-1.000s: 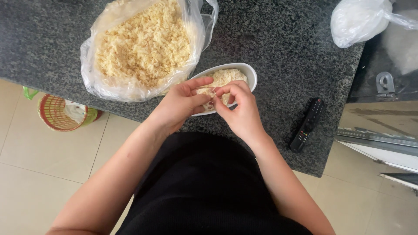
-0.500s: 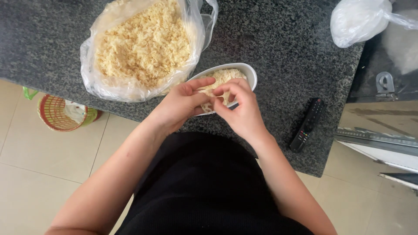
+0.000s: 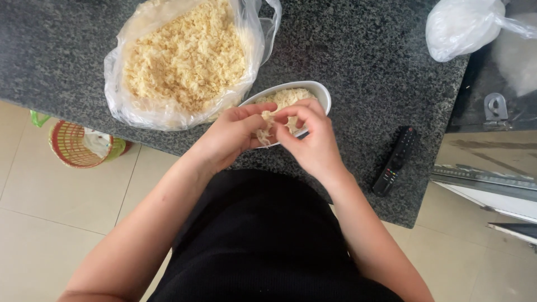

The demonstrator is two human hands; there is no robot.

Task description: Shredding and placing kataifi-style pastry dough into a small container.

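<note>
Pale yellow shreds of food (image 3: 267, 124) are pinched between the fingers of both hands over the near rim of the white oval dish (image 3: 320, 93). Compared with a second ago the left hand (image 3: 226, 140) has closed in a little, its thumb now lying across the top of the clump, while the right hand (image 3: 313, 142) keeps its fingertips curled tight against the same clump; the hands have barely shifted over the dish. From that I judge the pulling-apart of this one clump is still in progress, with the strands not yet dropped.

Just beyond the fingers the dish already holds a low heap of the same shreds. Farther out and to the left of the fingers lies the open clear plastic bag (image 3: 120, 95), full of the shredded stuff, its side touching the dish. The speckled dark granite tabletop (image 3: 358, 56) has bare room beyond and to the right of the dish. A black remote control (image 3: 395, 160) lies to the right of the right hand, close to the near edge; the dish too sits near that edge. A tied white plastic bag (image 3: 461, 28) rests well apart at the far right corner. Down left on the tiled floor stands a red-and-green basket (image 3: 78, 145).
</note>
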